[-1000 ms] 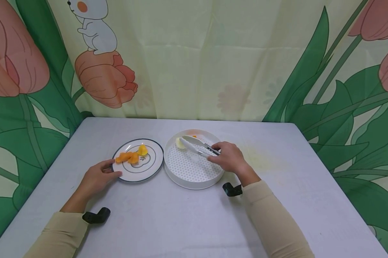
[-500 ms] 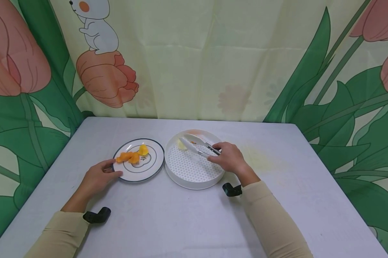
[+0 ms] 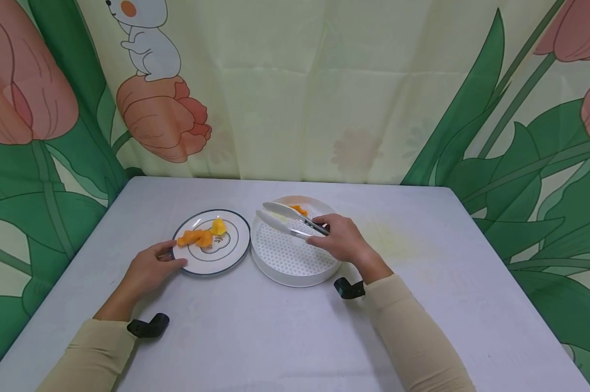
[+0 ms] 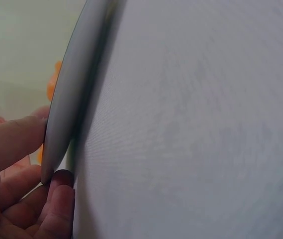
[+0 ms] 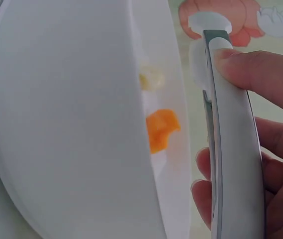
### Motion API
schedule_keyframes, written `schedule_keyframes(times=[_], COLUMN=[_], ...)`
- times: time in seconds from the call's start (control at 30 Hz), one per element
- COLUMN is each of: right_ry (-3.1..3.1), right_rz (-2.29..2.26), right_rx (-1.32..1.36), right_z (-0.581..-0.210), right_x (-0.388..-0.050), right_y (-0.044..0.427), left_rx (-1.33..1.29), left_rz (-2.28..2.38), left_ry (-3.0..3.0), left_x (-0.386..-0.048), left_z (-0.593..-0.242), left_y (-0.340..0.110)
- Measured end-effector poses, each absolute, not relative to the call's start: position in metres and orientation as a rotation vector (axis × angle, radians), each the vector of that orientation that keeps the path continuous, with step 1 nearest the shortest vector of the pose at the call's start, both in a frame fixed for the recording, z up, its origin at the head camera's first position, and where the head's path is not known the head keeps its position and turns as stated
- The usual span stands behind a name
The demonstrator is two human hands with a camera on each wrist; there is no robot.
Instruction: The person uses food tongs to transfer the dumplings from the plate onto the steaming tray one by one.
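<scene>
My left hand point(image 3: 152, 269) grips the near left rim of a white plate point(image 3: 215, 265) with a dark blue edge. In the left wrist view, the thumb and fingers pinch that plate rim point(image 4: 71, 99) from both sides. Orange food pieces point(image 3: 195, 238) and a yellow piece point(image 3: 219, 227) lie on the plate. My right hand point(image 3: 341, 237) holds tongs point(image 3: 295, 214) above a round white perforated tray point(image 3: 295, 267), jaws apart with nothing visible between them. Behind the tongs in the tray lie an orange piece point(image 5: 162, 130) and a pale yellow piece point(image 5: 152, 78).
Plate and tray stand side by side, almost touching, on a white-covered table point(image 3: 236, 337). A black wrist camera point(image 3: 149, 326) sits at the left cuff and another black camera point(image 3: 349, 288) at the right. A printed curtain point(image 3: 295, 109) hangs behind the table.
My right hand has moved the tongs a little left and up from the tray, showing more of the orange piece there. The left hand stays on the plate.
</scene>
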State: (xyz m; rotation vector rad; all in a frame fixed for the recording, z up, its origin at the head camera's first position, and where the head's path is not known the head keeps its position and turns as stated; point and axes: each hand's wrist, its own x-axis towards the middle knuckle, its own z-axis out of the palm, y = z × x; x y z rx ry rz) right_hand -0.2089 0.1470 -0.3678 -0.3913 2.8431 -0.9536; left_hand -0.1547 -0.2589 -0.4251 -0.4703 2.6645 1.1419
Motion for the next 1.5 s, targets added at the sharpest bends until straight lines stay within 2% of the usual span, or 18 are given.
schedule_keyframes(times=[0.8, 1.5], right_ry=[2.817, 2.792], right_rz=[-0.804, -0.614], right_rx=[-0.627, -0.635], right_z=[-0.361, -0.355], right_x=[-0.205, -0.209], right_y=[0.103, 0.070], left_rx=[-0.496, -0.456], left_rz=[1.158, 1.160], left_ry=[2.582, 2.571], left_x=[-0.154, -0.151], left_z=[-0.418, -0.416], left_y=[-0.263, -0.265])
